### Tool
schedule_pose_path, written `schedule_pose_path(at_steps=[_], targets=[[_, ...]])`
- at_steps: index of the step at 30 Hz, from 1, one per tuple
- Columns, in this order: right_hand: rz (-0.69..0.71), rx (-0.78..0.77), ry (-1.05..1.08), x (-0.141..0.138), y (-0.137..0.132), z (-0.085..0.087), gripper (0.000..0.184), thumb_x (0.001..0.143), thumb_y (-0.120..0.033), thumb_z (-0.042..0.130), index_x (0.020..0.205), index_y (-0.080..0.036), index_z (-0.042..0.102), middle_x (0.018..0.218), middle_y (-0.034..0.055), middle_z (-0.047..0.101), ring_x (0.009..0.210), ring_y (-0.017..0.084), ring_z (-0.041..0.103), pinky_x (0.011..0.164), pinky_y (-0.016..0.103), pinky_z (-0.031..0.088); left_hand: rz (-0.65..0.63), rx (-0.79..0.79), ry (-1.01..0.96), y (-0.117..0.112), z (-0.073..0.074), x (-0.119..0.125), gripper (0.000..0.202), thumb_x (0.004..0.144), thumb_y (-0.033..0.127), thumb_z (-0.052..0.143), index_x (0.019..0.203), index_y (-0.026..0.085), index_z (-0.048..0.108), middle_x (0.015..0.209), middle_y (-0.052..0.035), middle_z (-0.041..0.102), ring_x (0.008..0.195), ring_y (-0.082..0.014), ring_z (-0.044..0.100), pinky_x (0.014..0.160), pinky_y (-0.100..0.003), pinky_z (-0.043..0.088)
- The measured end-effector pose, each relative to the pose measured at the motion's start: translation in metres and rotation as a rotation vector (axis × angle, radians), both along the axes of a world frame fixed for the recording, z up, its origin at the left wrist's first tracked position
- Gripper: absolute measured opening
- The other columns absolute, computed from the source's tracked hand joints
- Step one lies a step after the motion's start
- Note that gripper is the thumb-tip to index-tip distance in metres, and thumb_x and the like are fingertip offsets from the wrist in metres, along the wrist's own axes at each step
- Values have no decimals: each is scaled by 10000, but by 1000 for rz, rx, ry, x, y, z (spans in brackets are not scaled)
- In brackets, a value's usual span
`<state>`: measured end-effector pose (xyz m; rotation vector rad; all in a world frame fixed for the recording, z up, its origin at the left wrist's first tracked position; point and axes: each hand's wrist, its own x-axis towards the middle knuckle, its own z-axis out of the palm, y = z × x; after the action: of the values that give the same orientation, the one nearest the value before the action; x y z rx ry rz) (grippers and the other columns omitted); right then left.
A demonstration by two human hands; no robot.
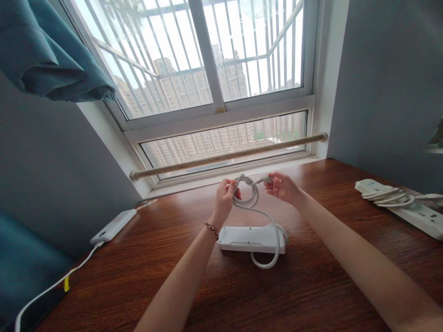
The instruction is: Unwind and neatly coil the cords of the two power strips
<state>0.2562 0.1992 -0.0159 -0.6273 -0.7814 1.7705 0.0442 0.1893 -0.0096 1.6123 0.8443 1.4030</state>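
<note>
A white power strip (252, 239) lies on the brown wooden table (270, 295) in front of me. Its white cable (268, 218) runs up from the strip's right end into a small coil held above the table. My left hand (224, 197) is closed around the left side of that coil (246, 194). My right hand (282, 186) pinches the cable's end near the plug, just right of the coil. A beaded bracelet (211, 228) sits on my left wrist.
A second white power strip (411, 211) with a bundled cable lies at the table's right edge. A white power bank (113, 225) with a cable rests at the left edge. Behind the table are a wooden rod (228, 156), a barred window and a teal curtain (48, 50).
</note>
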Motion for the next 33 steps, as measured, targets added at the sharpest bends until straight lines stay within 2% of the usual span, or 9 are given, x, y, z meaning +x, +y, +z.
schedule_pose_path(at_steps=[3, 7, 15, 18, 20, 22, 24, 28, 33], targets=[[95, 40, 20, -13, 3, -19, 252, 879, -332, 434, 922, -128, 575, 903, 79, 618, 772, 185, 606, 735, 338, 484, 37, -63, -93, 8, -8, -2, 340, 806, 521, 462, 763, 191, 396, 537, 62, 465, 444, -62, 412, 434, -191, 314], [248, 104, 76, -22, 1, -24, 542, 928, -497, 225, 1035, -80, 555, 1040, 193, 598, 895, 277, 610, 866, 484, 413, 35, -174, -86, 16, -17, -3, 345, 799, 530, 432, 781, 187, 396, 561, 59, 455, 465, -61, 409, 462, -194, 325], [20, -42, 10, -20, 8, -23, 412, 936, -427, 269, 852, -113, 524, 861, 194, 641, 814, 256, 638, 795, 440, 453, -94, -342, 434, 30, -5, -33, 597, 733, 702, 391, 848, 142, 562, 852, -106, 645, 750, -202, 612, 674, -333, 462], [-56, -37, 57, -18, 8, -22, 413, 937, -413, 270, 815, -113, 527, 843, 191, 643, 804, 253, 637, 759, 428, 468, -172, -272, 655, 16, 1, -55, 554, 632, 645, 589, 844, 135, 633, 929, -135, 652, 910, -281, 596, 826, -410, 439], [-101, -32, 97, -18, 9, -23, 418, 937, -405, 274, 828, -105, 545, 835, 187, 645, 796, 246, 637, 751, 422, 474, -239, -204, 757, -4, -6, -68, 630, 521, 507, 747, 1045, 184, 613, 1136, -122, 602, 1101, -298, 516, 993, -428, 342], [-152, -39, 134, -18, 11, -23, 416, 937, -393, 282, 836, -99, 558, 816, 179, 647, 786, 237, 637, 757, 416, 478, -309, -139, 822, -26, -21, -77, 950, 410, 398, 825, 1268, 251, 445, 1362, -95, 428, 1256, -277, 386, 1083, -395, 250], [-198, -47, 181, -19, 11, -23, 392, 937, -368, 295, 839, -99, 563, 800, 164, 649, 788, 236, 637, 769, 423, 479, -354, 60, 929, -44, -40, -81, 1089, 487, 453, 788, 1386, 250, 208, 1396, -117, 351, 1274, -263, 355, 1072, -405, 285], [-266, -41, 287, -28, 7, -19, 346, 927, -319, 325, 765, -110, 549, 781, 143, 644, 804, 246, 632, 789, 455, 478, -174, 195, 924, -61, -64, -84, 810, 646, 466, 688, 1320, 214, 315, 1231, -116, 476, 1135, -239, 465, 1004, -394, 365], [-365, 17, 430, -37, -8, 1, 243, 876, -225, 399, 700, -127, 535, 777, 104, 637, 864, 237, 612, 833, 475, 468, -17, 141, 823, -60, -65, -92, 565, 717, 493, 603, 1173, 179, 487, 1076, -115, 585, 997, -256, 541, 917, -404, 397]])
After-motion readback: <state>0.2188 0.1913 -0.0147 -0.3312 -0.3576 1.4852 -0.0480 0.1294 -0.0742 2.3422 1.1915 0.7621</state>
